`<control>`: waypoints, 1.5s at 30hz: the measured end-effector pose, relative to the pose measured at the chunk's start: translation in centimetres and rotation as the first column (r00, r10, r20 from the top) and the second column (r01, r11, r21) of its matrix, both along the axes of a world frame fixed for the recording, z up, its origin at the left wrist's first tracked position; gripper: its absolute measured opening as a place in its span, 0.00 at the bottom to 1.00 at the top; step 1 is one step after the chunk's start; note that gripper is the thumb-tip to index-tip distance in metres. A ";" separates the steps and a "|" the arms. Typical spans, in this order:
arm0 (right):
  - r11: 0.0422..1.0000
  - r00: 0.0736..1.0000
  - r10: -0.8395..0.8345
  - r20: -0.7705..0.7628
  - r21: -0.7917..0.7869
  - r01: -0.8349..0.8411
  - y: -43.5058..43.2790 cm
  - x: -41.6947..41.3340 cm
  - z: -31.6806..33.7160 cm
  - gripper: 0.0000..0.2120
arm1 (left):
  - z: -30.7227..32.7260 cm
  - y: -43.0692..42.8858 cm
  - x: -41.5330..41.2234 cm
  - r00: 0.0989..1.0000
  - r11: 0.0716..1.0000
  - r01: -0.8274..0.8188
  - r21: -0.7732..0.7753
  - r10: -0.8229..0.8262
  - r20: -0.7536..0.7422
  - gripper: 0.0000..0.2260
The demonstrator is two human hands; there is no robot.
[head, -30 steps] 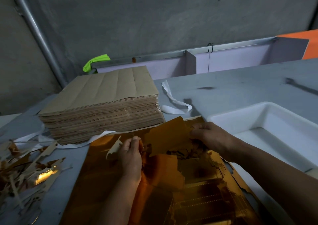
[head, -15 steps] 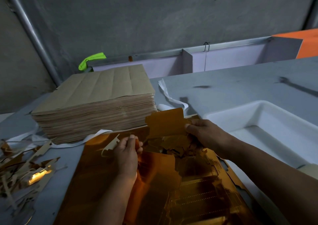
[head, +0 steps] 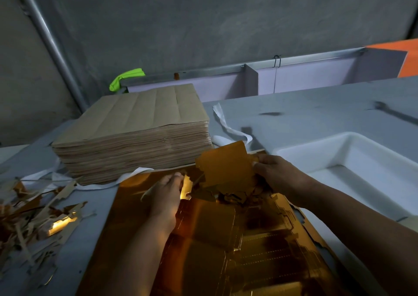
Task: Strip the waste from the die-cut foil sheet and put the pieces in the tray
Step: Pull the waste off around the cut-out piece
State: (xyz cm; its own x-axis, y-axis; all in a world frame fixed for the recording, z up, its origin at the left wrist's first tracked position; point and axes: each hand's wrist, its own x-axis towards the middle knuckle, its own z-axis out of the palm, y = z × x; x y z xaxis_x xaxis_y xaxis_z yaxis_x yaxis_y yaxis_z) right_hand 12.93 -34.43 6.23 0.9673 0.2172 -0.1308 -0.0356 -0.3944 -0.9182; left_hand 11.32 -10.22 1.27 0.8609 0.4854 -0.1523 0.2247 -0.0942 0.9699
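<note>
Fingers [head: 260, 161] of the right hand [head: 279, 178] pinch the right edge of a gold die-cut piece [head: 222, 168], which stands tilted up off the foil sheet [head: 203, 239]. Across from it, the left hand [head: 167, 194] is closed on a narrow bright strip of waste [head: 186, 186] at the sheet's far edge, thumb and fingertips pressed together (the strip catches the light, so its outline is hard to read). Torn gold scraps lie crumpled between the two hands. Under both forearms the foil sheet lies flat on the table [head: 316, 114], reflective side up, with cut outlines showing in its near half.

Just right of the sheet sits a white tray [head: 339, 146]; the part in view holds nothing. Behind the sheet is a thick stack of brown card sheets [head: 133, 135], with white strapping [head: 226, 123] trailing around it. Far left, a heap of stripped offcuts [head: 34, 216] covers the table.
</note>
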 end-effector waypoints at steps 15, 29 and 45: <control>1.000 1.000 0.002 -0.023 0.027 -0.001 -0.2 0.2 0.0 0.07 | 3.7 1.9 -2.1 0.865 0.919 0.368 0.143 -0.281 -0.416 0.17; 0.987 0.971 0.162 -0.174 0.015 -0.162 0.1 -0.2 0.0 0.11 | 4.2 2.7 -3.2 0.883 0.916 0.399 0.046 -0.371 -0.289 0.07; 0.927 0.929 0.362 -0.072 -0.079 -0.367 -0.3 -0.6 0.1 0.25 | 5.9 0.7 -2.1 0.963 0.949 0.240 -0.204 -0.259 -0.071 0.06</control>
